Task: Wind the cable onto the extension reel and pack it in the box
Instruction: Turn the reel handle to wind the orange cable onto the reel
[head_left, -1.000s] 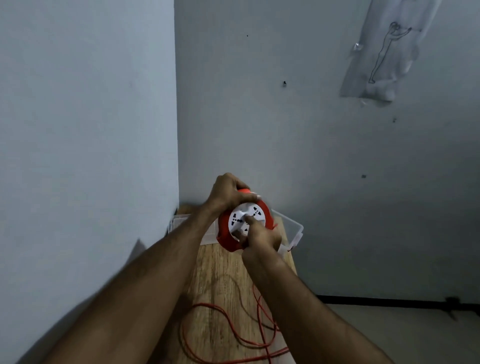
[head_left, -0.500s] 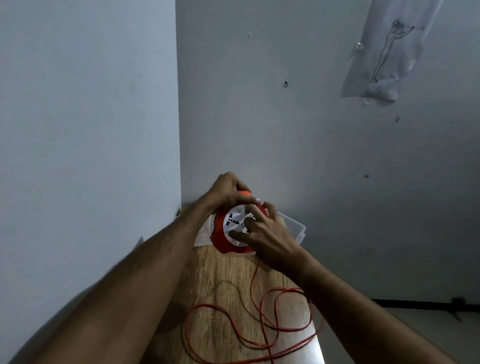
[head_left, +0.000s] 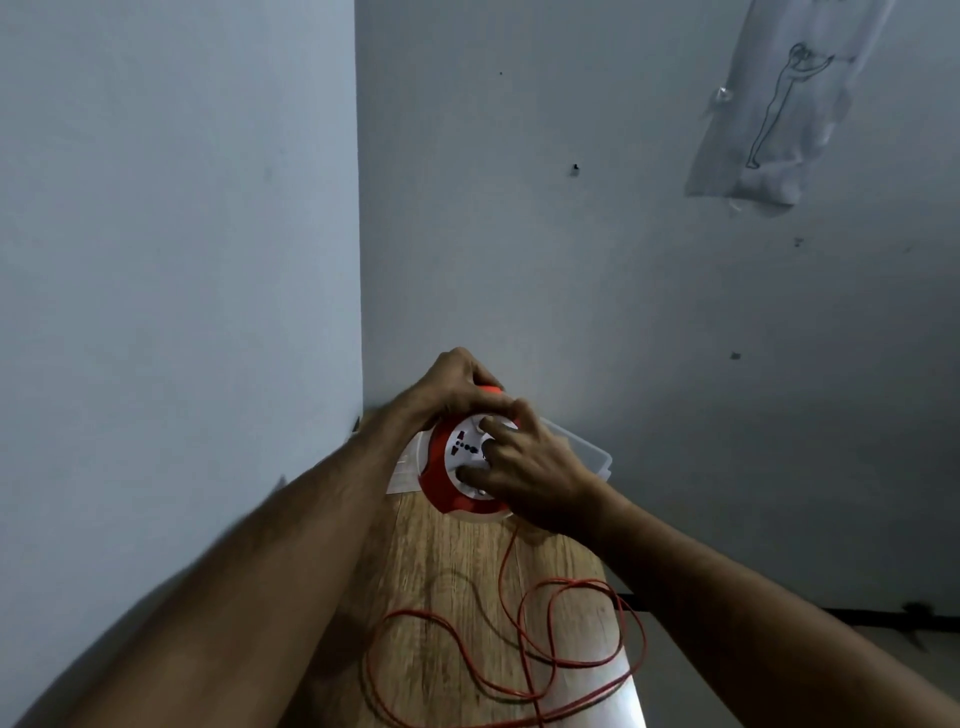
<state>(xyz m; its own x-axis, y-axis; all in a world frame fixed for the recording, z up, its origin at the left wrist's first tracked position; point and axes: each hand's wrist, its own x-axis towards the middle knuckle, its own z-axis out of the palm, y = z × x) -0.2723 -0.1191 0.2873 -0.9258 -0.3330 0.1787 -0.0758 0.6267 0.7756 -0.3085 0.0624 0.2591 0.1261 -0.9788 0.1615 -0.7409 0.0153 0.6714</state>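
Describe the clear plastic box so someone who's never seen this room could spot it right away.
Follow the wooden table to its far end, in the corner where the two walls meet. The box sits there, just behind the red reel held by both hands. It is the only see-through, colourless thing on the table.

Grey walls (head_left: 623, 286), wooden table (head_left: 457, 582)
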